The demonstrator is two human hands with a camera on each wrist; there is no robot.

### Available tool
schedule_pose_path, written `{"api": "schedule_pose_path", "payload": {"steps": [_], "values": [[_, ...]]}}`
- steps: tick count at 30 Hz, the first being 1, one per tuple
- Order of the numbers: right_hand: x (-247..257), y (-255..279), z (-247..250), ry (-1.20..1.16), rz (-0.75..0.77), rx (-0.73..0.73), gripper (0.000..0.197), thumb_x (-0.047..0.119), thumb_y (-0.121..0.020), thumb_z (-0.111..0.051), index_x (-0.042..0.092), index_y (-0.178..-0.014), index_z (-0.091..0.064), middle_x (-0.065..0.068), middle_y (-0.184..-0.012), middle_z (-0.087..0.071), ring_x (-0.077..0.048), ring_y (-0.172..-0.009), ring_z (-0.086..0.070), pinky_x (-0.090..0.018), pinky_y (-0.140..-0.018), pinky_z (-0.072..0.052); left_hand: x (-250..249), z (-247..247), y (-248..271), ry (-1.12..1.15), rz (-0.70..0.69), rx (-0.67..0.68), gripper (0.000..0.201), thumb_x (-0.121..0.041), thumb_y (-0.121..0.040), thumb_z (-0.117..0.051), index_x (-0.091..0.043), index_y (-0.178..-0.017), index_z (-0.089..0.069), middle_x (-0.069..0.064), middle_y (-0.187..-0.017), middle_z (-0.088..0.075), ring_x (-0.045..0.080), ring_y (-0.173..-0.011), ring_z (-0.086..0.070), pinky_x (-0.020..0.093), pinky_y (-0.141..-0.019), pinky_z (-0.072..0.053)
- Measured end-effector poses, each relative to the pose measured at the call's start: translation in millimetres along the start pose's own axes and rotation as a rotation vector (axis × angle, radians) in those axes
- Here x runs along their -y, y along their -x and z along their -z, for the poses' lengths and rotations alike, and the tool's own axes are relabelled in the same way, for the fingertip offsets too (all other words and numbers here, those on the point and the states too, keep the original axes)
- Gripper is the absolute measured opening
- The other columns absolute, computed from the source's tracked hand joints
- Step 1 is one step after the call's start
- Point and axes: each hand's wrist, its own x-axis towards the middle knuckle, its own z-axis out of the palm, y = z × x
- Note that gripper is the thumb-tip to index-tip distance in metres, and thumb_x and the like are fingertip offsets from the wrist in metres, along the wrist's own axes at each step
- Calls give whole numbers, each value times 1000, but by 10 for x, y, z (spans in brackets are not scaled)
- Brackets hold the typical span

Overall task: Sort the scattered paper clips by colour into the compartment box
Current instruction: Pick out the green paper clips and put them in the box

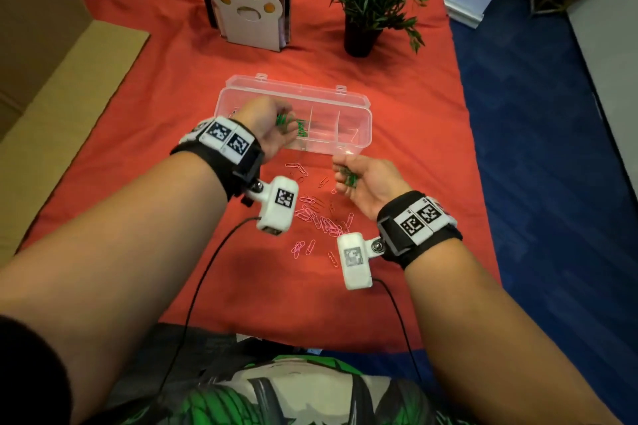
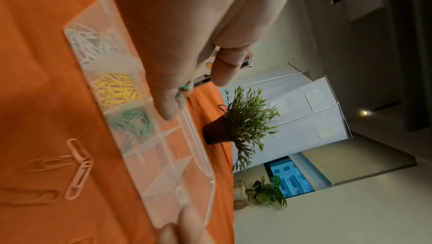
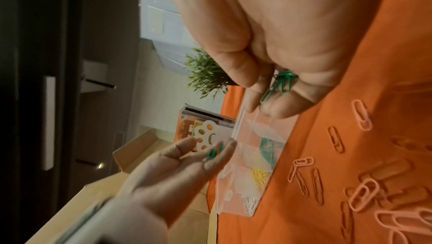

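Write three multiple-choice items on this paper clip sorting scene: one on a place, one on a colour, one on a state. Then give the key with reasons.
1. Where is the left hand?
A. over the compartment box
B. on the plant pot
C. flat on the cloth

2. What colour are the clips still scattered on the cloth?
A. yellow
B. pink
C. white

3. What is the right hand doing?
A. lying flat and empty
B. closing the lid
C. holding green clips

Key: 1 A, the head view shows it above the box's green compartment. 2 B, only pink clips lie loose there. 3 C, the right wrist view shows curled fingers around a green bunch.
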Motion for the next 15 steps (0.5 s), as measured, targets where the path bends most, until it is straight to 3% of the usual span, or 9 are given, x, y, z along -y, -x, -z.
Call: {"api": "schedule_pose_path", "payload": {"steps": [1,2,3,4,6,8,10,13,15], "values": [[11,-6,-16,33,17,-3,27,-4,-93,-34,0,-91,-60,-7,-80,-55,-12,-65,-49,-23,-60,-44,-54,-24,-22,16,0,-3,14,-6,-86,-40,-11,-78,-50,0,-83,-52,14,-72,-54,24,-73,-47],[18,-23,-27,82,32,-10,27,-6,-93,-32,-1,-94,-59,-6,-80,-54,-11,-65,-49,-22,-61,-44,-90,-36,-53,28,-5,-6,14,-4,-84,-40,-8,-82,-53,-2,-100,-55,17,-89,-59,27,-87,-47],[17,-45,-34,147,44,-24,29,-9,-91,-31,-3,-100,-58,-6,-80,-54,-11,-65,-49,-21,-60,-45,-114,-38,-75,18,-13,-17,16,-2,-83,-40,-7,-86,-55,-3,-116,-53,19,-107,-57,31,-103,-39],[13,-73,-38,229,55,-46,31,-12,-89,-31,-2,-103,-57,-6,-79,-53,-11,-64,-49,-20,-58,-46,-117,-33,-90,-4,-30,-42,16,-1,-82,-41,-8,-81,-55,-3,-113,-53,17,-104,-57,35,-110,-30],[18,-118,-46,378,93,-106,34,-17,-86,-31,2,-92,-58,-5,-74,-52,-11,-59,-48,-14,-49,-46,-112,-3,-82,-75,-65,-106,11,-5,-79,-46,-7,-76,-56,2,-84,-48,12,-64,-44,32,-105,-33],[43,-159,-68,457,144,-162,36,-19,-84,-30,6,-81,-57,-4,-69,-50,-12,-54,-46,-11,-42,-44,-78,95,-75,-143,-97,-144,6,-10,-75,-50,-12,-77,-56,4,-81,-44,11,-59,-38,22,-77,-44],[89,-203,-125,521,216,-204,37,-16,-84,-32,10,-79,-57,-2,-67,-51,-11,-54,-47,-12,-46,-45,-1,247,-72,-219,-151,-185,12,-7,-82,-49,-17,-77,-54,1,-81,-52,9,-66,-45,21,-62,-37],[182,-333,-314,604,401,-249,43,-10,-83,-36,25,-71,-57,-1,-80,-59,-18,-73,-57,-29,-71,-55,174,513,-7,-341,-253,-236,25,1,-87,-47,-7,-108,-59,7,-85,-61,10,-68,-49,20,-63,-37],[254,-396,-510,665,547,-287,40,-5,-84,-36,26,-74,-59,-8,-95,-62,-23,-84,-61,-36,-83,-55,308,683,85,-422,-263,-282,31,0,-86,-51,-1,-116,-57,18,-105,-65,14,-83,-54,24,-77,-40]]}}
